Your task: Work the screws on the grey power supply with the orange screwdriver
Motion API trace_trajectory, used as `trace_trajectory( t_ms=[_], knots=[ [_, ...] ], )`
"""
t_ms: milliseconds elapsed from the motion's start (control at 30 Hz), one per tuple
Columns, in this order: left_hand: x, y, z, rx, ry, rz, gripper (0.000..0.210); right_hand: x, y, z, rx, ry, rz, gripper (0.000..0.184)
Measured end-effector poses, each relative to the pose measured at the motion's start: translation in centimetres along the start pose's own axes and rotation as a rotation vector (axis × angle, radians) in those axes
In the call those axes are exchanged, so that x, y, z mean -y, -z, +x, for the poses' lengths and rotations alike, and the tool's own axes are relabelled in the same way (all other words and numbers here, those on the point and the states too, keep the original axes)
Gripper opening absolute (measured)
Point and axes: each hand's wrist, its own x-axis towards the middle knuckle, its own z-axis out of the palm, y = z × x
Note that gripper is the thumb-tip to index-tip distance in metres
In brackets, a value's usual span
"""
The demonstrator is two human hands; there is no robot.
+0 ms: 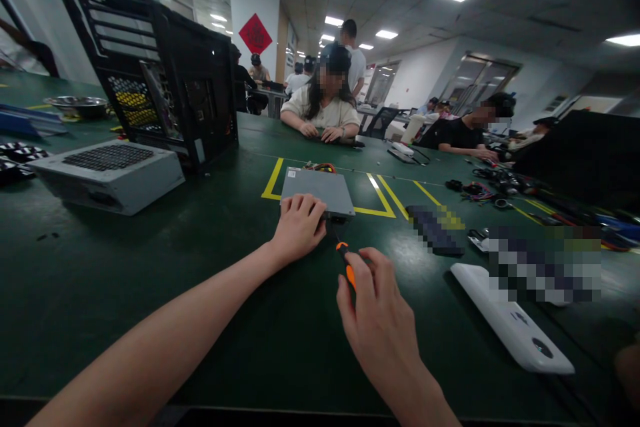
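Observation:
A grey computer power supply (325,188) lies on the green table, with colored cables (323,167) bunched behind it. My left hand (300,223) rests over its near left edge, the fingers curled onto the casing. In my right hand (377,303) is a screwdriver (349,268) with an orange and black handle. Its shaft points at the near side of the power supply; whether the tip touches a screw is too small to tell.
An open black computer case (200,100) stands at the left, behind a second power supply (113,170). A metal bowl (77,105) is farther back. On the right lie a white elongated device (510,317) and tangled cables (480,190). Across the table sits a person (320,103).

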Motion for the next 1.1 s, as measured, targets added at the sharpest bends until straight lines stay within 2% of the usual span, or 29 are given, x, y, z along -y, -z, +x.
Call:
trace_trajectory(
  t_ms=[100,267,433,600,633,767,933,1100],
  knots=[
    [0.0,-0.1,0.0,0.002,0.005,0.002,0.027,0.0,0.0,0.0,0.005,0.076,0.012,0.025],
    [-0.2,-0.2,0.1,0.004,0.007,0.015,0.027,-0.6,0.3,0.1,0.017,-0.100,-0.040,0.027],
    [-0.2,0.1,0.2,0.007,0.013,-0.004,0.026,-0.4,0.1,-0.4,0.036,0.084,0.050,0.025],
    [-0.2,0.0,0.1,0.014,0.015,-0.010,0.026,-1.0,0.0,-0.2,0.018,-0.160,0.054,0.025],
    [-0.2,-0.1,0.1,0.013,0.021,-0.015,0.026,-1.1,0.0,-0.2,0.028,-0.167,0.069,0.027],
    [-0.2,-0.2,0.1,0.013,0.024,-0.018,0.026,-0.9,0.0,-0.5,0.048,-0.042,0.143,0.027],
    [-0.2,-0.2,0.2,0.016,0.021,0.008,0.026,-1.1,-0.4,-0.9,0.086,-0.179,0.138,0.027],
    [-0.3,-0.3,0.2,0.016,0.031,-0.009,0.025,-0.9,-0.7,-0.9,0.069,-0.166,0.162,0.028]
  ],
)
